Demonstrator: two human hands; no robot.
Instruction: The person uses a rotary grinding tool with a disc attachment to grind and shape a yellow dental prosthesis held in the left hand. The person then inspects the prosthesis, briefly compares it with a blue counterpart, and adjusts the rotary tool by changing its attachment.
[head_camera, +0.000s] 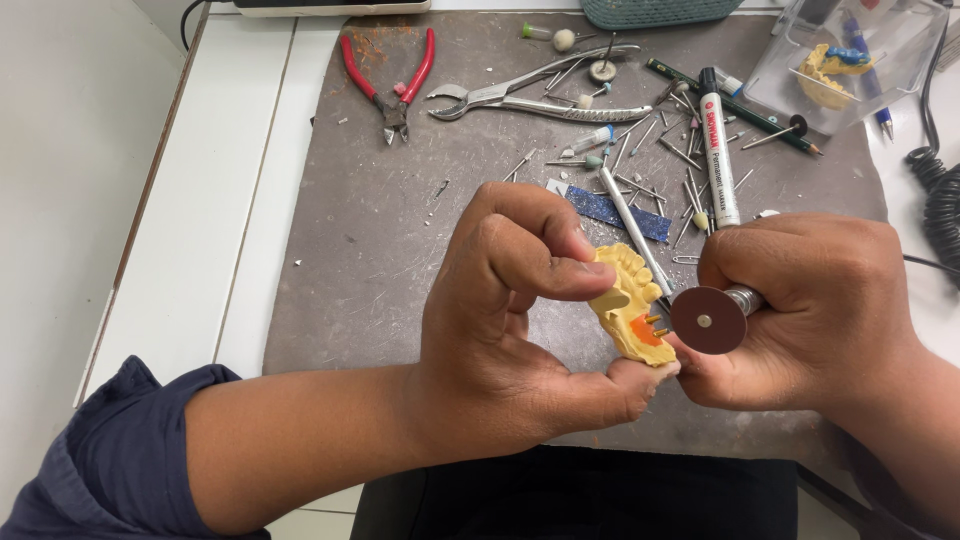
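While red pliers (390, 85) lie at the far left of the grey mat (400, 250), the left hand (500, 320) pinches a yellow tooth model (625, 300) above it; the right hand (810, 310) grips a handpiece whose brown cutting disc (708, 320) sits just beside the model.

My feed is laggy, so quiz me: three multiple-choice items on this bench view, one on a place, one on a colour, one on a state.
1. Where do the red-handled pliers lie?
A. far left part of the grey mat
B. inside the clear box
C. on the person's lap

2. What colour is the dental cast?
A. blue
B. yellow
C. white

3. What is the right hand doing?
A. resting open and empty
B. gripping a rotary tool with a brown disc
C. holding a marker

Answers:
1 A, they lie at the mat's far left corner.
2 B, the left hand pinches a yellow cast with an orange patch.
3 B, its fingers are closed around the tool's metal shank, the disc beside the cast.
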